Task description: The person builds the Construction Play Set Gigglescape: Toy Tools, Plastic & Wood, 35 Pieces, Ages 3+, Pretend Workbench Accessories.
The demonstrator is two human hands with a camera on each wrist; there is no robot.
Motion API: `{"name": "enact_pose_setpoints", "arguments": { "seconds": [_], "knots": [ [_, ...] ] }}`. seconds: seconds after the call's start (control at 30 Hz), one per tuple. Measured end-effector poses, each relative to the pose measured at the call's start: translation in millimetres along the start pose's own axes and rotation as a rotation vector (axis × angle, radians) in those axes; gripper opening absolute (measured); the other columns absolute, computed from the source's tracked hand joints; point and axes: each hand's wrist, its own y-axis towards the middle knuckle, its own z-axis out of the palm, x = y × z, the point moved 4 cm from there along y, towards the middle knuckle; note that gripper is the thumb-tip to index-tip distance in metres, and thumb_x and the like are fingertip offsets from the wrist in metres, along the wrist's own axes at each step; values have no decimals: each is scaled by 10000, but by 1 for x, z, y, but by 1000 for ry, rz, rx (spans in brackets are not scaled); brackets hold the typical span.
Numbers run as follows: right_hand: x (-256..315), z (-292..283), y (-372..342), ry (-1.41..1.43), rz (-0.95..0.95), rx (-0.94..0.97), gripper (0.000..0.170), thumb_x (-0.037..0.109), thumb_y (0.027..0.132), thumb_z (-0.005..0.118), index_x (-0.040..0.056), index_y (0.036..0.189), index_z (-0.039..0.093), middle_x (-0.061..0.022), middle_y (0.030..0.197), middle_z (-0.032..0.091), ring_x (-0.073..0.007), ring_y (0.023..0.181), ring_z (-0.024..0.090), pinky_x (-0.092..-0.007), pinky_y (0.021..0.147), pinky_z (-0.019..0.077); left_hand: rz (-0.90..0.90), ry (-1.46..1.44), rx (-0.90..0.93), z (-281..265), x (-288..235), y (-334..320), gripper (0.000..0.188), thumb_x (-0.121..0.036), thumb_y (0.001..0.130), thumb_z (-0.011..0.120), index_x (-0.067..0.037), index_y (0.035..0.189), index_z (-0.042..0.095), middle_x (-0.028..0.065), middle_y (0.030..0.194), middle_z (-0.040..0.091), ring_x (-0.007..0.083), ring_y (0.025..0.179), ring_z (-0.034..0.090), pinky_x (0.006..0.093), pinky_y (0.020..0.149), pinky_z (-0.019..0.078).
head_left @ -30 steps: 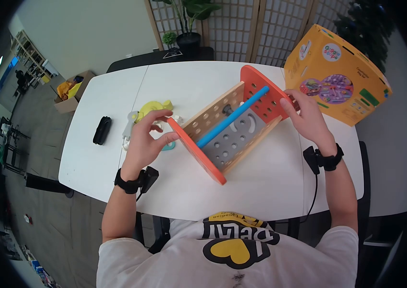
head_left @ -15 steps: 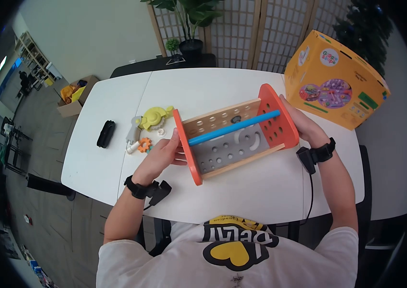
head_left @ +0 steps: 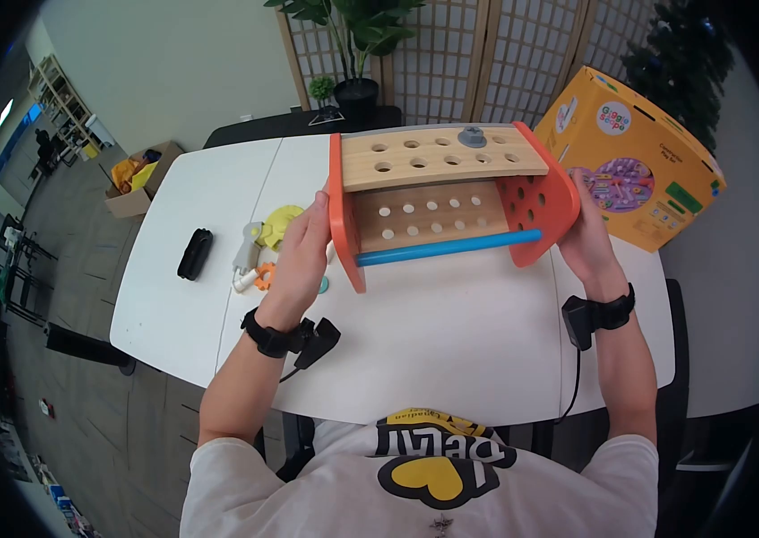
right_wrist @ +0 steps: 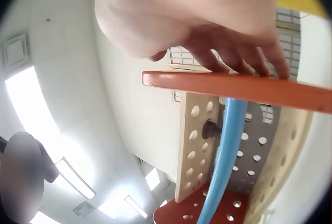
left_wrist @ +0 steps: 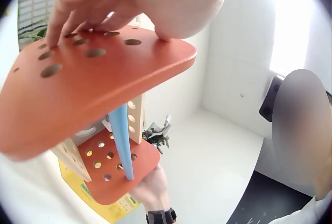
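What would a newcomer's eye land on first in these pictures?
Most likely the red-ended wooden toy with its bright blue bar, held between the left hand and right hand over the white table. Next, the big yellow-orange box at the table's far right, then the partly hidden yellow-green piece beside the left hand.

The yellow box (head_left: pixel 639 152) reads "Giggle"; the shirt (head_left: pixel 433 480) reads "Canadian".
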Motion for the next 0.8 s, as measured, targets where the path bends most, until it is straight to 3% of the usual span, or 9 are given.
{"name": "enact_pose_setpoints", "arguments": {
  "seconds": [0.07,0.2,0.33,0.43,0.57,0.8],
  "knots": [
    [-5,-4,-4,-9,-14,55,634,487,1052,501,51,1510,461,-82,1456,561,-182,1351,515,-406,1125,405,-12,-81,-22,3,-6,4,562,-489,1111,401,0,1299,607,102,1192,660,128,1056,598,305,895,514],
    [-15,-9,-10,-44,-3,262,762,332,940,646,28,1574,355,-134,1506,520,-220,1389,491,-408,1163,367,-91,-119,134,0,-2,6,625,-303,1039,502,-10,1580,387,91,1259,648,144,1153,573,290,1047,422],
    [-32,-17,-13,-18,19,325,984,189,841,761,39,1634,197,-172,1546,474,-251,1405,474,-403,1188,343,-30,-59,148,-3,10,12,738,-87,917,549,-46,1620,330,98,1474,538,169,1355,489,310,1110,400],
    [-39,-20,-15,-6,40,291,1063,82,790,800,59,1635,154,-163,1560,448,-259,1410,461,-406,1194,344,-41,-20,185,0,13,8,818,19,860,561,-92,1633,316,69,1609,416,188,1475,382,343,1160,375],
    [-54,-35,-13,-38,25,296,1013,9,786,793,91,1603,200,-140,1543,453,-250,1402,458,-405,1187,359,-52,22,227,6,21,6,875,103,848,549,-162,1643,298,15,1694,296,222,1551,287,394,1211,359],
    [-67,-50,-17,-169,8,237,837,-63,829,729,96,1517,280,-124,1491,506,-232,1375,487,-401,1171,376,-56,52,254,9,42,1,844,87,892,565,-213,1638,305,11,1722,218,240,1559,275,443,1233,355]
  ]
}}
